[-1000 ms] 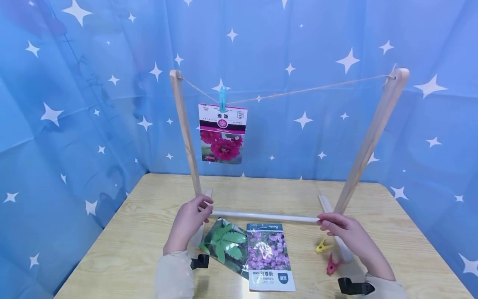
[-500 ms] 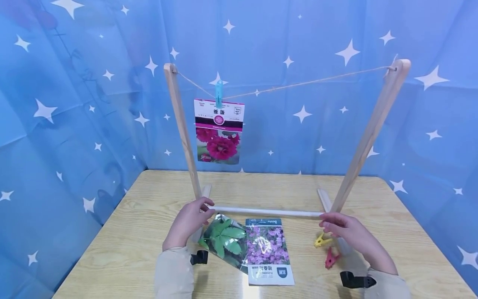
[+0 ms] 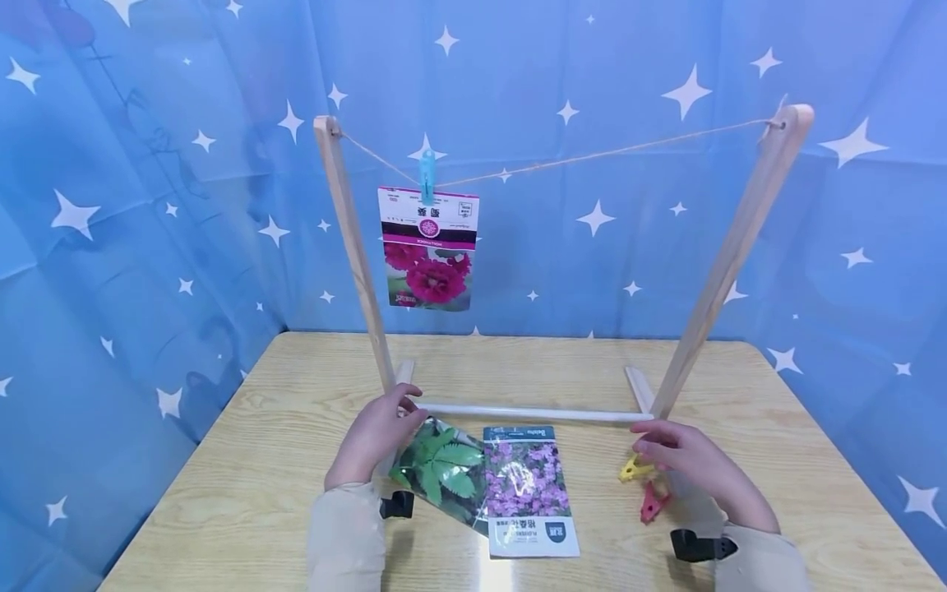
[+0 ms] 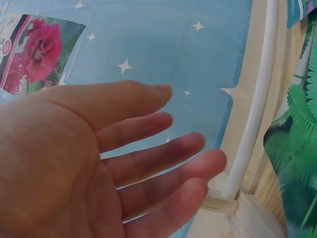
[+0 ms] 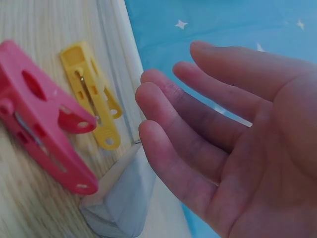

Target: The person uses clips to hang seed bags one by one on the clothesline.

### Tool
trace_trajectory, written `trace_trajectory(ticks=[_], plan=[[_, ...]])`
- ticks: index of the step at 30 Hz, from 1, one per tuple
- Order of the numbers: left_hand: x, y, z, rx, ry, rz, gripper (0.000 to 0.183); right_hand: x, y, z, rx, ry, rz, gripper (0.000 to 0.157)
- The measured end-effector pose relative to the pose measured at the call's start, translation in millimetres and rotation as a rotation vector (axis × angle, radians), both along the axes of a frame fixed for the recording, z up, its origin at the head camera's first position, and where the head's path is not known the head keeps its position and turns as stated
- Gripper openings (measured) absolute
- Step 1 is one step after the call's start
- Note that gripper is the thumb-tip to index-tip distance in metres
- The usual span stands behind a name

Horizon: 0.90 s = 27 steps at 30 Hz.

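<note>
My left hand hovers by the left foot of a wooden stand, fingers loosely bent; the left wrist view shows nothing in its palm. Beside it, a seed packet with green leaves lies partly under a purple-flower seed packet. My right hand, relaxed and holding nothing, is near the right foot of the stand. Close to its fingers lie a yellow clothespin and a red clothespin on the table. A blue clothespin holds a pink-flower seed packet on the string.
The stand has a left post, a right post and a white crossbar low between them. It stands on a light wooden table. A blue curtain with white stars hangs behind and at the sides.
The head view has tilted slightly, so the stand, packets and clothespins sit higher in it. Both hands stay near the stand's feet, holding nothing throughout.
</note>
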State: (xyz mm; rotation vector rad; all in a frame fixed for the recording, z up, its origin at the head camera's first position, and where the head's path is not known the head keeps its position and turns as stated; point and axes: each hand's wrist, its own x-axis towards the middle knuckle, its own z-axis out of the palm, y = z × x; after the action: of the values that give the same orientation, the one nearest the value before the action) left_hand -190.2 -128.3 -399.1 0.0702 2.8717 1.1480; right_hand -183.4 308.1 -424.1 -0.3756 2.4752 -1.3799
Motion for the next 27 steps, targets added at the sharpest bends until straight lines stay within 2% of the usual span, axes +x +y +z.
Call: trace_trajectory(ticks=[4,11,17,27], plan=[[-2.3,1,-2.7,-0.010,0.022,0.003,0.034,-1.2,1,-1.4,0.028,-0.011,-0.006,0.047],[-3.5,3,-9.0,-0.036,-0.005,0.001,0.035,-2.1,0,-5.4,0.086,-0.009,-0.035,0.046],[-3.8,2,-13.8,-0.038,0.002,0.007,0.035,-1.9,-2,-9.0,0.096,-0.019,-0.057,0.045],[-6.5,2,-24.2,0.001,0.007,-0.040,0.034,-3.1,-4,-12.1,0.106,-0.018,-0.097,0.044]])
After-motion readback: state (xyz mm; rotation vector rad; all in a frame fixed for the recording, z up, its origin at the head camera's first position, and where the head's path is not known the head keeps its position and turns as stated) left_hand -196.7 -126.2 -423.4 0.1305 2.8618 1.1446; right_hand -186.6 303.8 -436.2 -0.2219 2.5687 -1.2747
